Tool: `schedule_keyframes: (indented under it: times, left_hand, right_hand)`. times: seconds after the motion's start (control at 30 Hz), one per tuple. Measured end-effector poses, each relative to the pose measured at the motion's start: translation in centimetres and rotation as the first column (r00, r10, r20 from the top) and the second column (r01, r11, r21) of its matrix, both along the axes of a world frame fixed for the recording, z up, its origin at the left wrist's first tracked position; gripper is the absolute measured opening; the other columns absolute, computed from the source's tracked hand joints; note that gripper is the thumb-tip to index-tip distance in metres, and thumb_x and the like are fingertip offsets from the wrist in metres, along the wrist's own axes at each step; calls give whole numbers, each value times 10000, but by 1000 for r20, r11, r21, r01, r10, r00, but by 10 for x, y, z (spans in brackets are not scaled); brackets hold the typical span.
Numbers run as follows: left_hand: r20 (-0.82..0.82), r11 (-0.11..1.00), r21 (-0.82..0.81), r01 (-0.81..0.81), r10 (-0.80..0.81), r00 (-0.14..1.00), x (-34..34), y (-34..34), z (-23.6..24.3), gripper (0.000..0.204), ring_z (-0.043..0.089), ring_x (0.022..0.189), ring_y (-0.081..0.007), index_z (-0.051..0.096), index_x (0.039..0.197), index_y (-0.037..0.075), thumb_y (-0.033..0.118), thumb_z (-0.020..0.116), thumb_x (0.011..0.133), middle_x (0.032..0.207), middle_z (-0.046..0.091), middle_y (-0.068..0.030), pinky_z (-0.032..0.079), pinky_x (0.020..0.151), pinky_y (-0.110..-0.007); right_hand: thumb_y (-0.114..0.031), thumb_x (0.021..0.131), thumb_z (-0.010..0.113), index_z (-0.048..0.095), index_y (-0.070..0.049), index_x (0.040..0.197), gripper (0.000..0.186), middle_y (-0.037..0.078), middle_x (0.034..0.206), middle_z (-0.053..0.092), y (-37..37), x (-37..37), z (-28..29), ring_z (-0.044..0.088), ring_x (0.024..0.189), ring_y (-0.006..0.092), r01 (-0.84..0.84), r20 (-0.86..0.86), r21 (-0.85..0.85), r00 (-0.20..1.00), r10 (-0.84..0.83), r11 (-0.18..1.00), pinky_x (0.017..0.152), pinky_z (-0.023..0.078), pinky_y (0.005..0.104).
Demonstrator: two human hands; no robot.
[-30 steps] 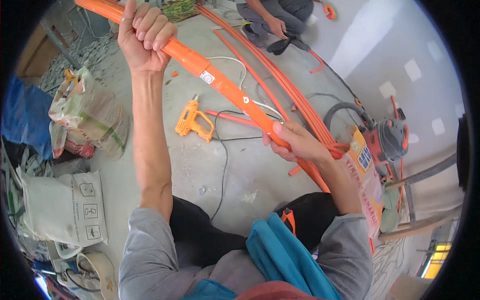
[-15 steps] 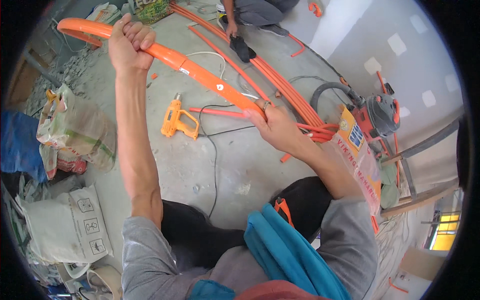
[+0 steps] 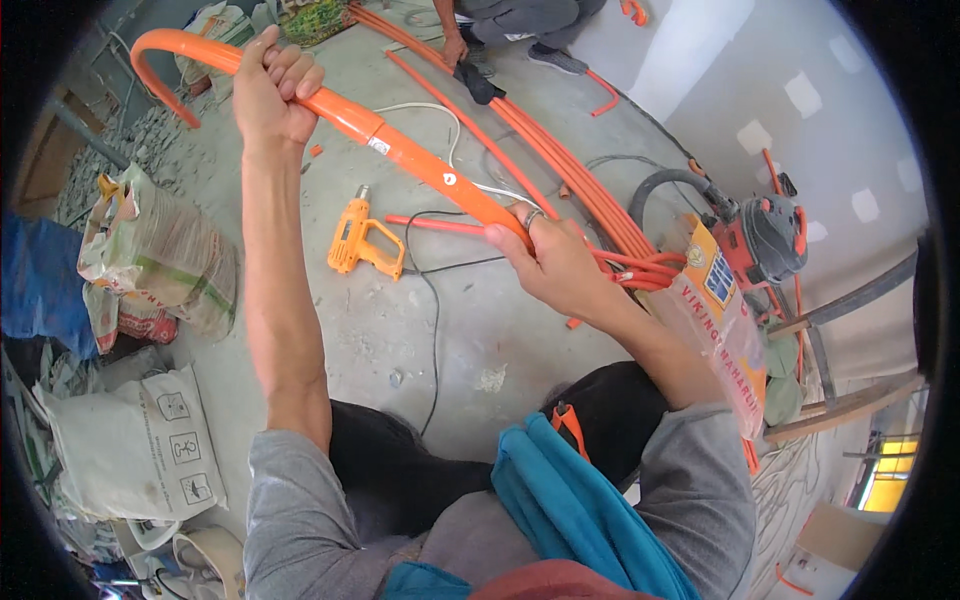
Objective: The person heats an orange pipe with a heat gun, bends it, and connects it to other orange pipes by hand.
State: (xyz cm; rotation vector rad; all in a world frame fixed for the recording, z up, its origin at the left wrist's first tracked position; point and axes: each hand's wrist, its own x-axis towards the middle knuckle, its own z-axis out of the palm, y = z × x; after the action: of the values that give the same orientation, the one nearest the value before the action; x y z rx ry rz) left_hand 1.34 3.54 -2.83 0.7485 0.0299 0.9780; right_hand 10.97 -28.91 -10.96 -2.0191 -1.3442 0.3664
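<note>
My left hand [image 3: 275, 105] is wrapped round an orange conduit pipe [image 3: 420, 160] near its upper end, where it curves down in a hook at the upper left. My right hand [image 3: 545, 260] grips the straight lower part of the same pipe; a ring shows on one finger. The pipe slopes down to the right and has a wider sleeve and small stickers along it. On the floor beyond lie a yellow heat gun [image 3: 355, 240] with a dark cord, a white cable [image 3: 452, 125] and a bundle of long orange pipes [image 3: 560, 160].
A crouching person [image 3: 520, 20] holds a dark item [image 3: 478, 85] near the pipes. Sacks [image 3: 165, 240], a blue sheet [image 3: 40, 280] and a white bag [image 3: 130, 445] line the left. A vacuum [image 3: 760, 235], printed plastic bag [image 3: 710, 340] and bent wooden-looking pieces [image 3: 840, 400] are at the right.
The pipe and both my hands have moved left from a second ago; its hooked end now shows. The other person's hand and dark item have moved left, onto the pipes.
</note>
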Motion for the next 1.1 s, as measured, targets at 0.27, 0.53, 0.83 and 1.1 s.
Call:
schedule_keyframes:
  times: [0.27,0.53,0.83,1.1]
  left_hand:
    - [2,990,52,129,-129,992,13,-4,-8,295,239,432,-54,373,742,163,160,544,982,565,274,84,263,390,-244]
    - [162,964,35,265,-267,950,5,-15,-3,368,249,411,-50,337,696,177,127,531,1005,544,258,88,262,366,-236]
    - [101,960,61,273,-278,955,13,-25,2,370,302,424,-64,399,695,160,199,529,1039,559,307,71,305,402,-245]
    - [453,808,120,577,-561,693,16,-8,3,392,354,458,-77,439,721,132,290,499,1074,577,355,52,392,508,-274]
  right_hand:
    - [-475,1036,554,564,2,881,502,88,638,515,2,11,-14,530,611,187,-9,-253,23,967,14,1000,575,422,337]
    - [-583,1037,491,485,-118,794,524,-62,579,352,1,12,-1,321,484,43,-147,-805,-124,593,-13,981,444,273,246]
    - [-648,1022,455,503,-112,827,573,-62,548,319,-3,43,-12,270,430,55,-275,-900,-128,436,5,953,385,213,242]
    - [-632,1036,430,518,-105,872,559,-65,561,345,-5,44,-15,279,421,41,-325,-945,-47,320,63,945,367,209,224]
